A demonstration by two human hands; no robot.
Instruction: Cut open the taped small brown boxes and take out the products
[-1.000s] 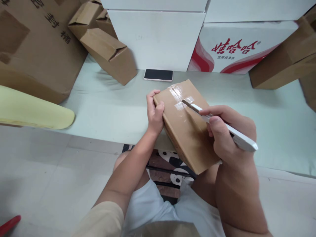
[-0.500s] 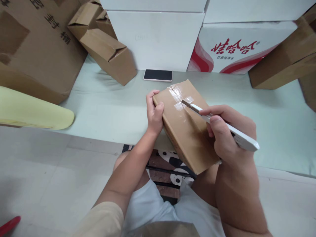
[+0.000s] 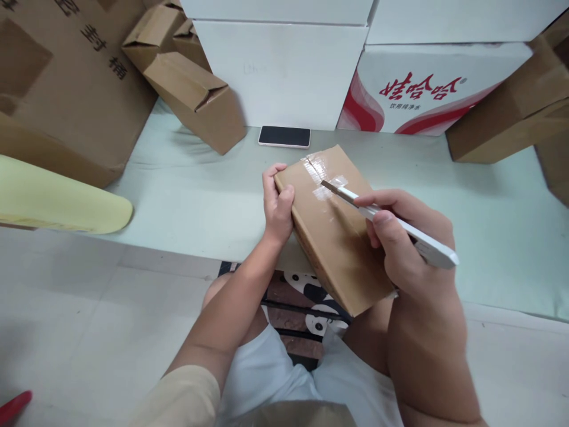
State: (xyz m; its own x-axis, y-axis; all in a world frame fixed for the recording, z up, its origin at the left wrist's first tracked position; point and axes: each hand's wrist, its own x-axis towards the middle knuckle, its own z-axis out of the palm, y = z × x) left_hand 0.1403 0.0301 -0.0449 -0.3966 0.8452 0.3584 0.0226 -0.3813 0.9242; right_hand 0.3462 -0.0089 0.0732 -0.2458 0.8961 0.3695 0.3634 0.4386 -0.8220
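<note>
A flat brown cardboard box, sealed with clear tape along its top seam, lies tilted over the near edge of a pale green mat. My left hand grips the box's far left corner, fingers curled over the edge. My right hand is closed around a white utility knife. Its blade tip rests on the taped seam near the box's far end.
A phone lies face up behind the box. White boxes and a red-printed carton stand at the back. Brown cartons lean at the left and right. A pale yellow board juts in from the left.
The knife's blade has shifted slightly to the left along the taped seam. My left hand keeps its hold on the box corner.
</note>
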